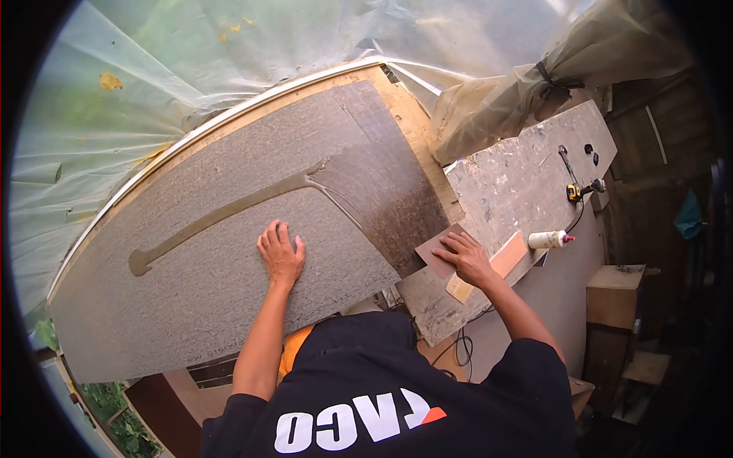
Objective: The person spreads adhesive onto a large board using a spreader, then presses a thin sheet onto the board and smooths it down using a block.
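The black shirt [489, 401] reads "TACO"; left hand [281, 256] lies open on speckled panel [206, 305], right hand [466, 259] holds brown plate [434, 256].

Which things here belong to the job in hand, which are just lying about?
In the job, by the look of it: panel, paste, spreader at right hand.

Apparently lying about: wood strip, yellow power tool. Bottle: can't tell.

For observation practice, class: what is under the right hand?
Under the right hand, a flat brown piece shows past its fingers; whatever the palm covers cannot be seen.
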The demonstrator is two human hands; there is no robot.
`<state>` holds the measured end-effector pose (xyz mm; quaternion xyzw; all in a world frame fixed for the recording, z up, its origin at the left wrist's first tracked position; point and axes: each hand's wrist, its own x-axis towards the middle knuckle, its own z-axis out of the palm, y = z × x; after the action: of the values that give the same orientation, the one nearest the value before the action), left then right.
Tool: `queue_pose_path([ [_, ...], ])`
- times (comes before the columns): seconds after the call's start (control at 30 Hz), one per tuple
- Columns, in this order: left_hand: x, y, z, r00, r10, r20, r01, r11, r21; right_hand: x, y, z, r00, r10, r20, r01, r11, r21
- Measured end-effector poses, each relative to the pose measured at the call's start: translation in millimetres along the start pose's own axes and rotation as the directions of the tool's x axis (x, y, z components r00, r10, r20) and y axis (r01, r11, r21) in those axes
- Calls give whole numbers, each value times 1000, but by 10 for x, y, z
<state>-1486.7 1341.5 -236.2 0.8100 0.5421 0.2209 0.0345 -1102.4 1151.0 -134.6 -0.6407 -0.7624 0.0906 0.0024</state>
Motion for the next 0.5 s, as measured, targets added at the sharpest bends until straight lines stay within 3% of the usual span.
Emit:
queue_pose_path([
  [0.5, -7, -15, 20, 1000, -1, 12, 1, 1000, 18, -517, -3, 387, 994, 14, -104, -10, 999, 38],
])
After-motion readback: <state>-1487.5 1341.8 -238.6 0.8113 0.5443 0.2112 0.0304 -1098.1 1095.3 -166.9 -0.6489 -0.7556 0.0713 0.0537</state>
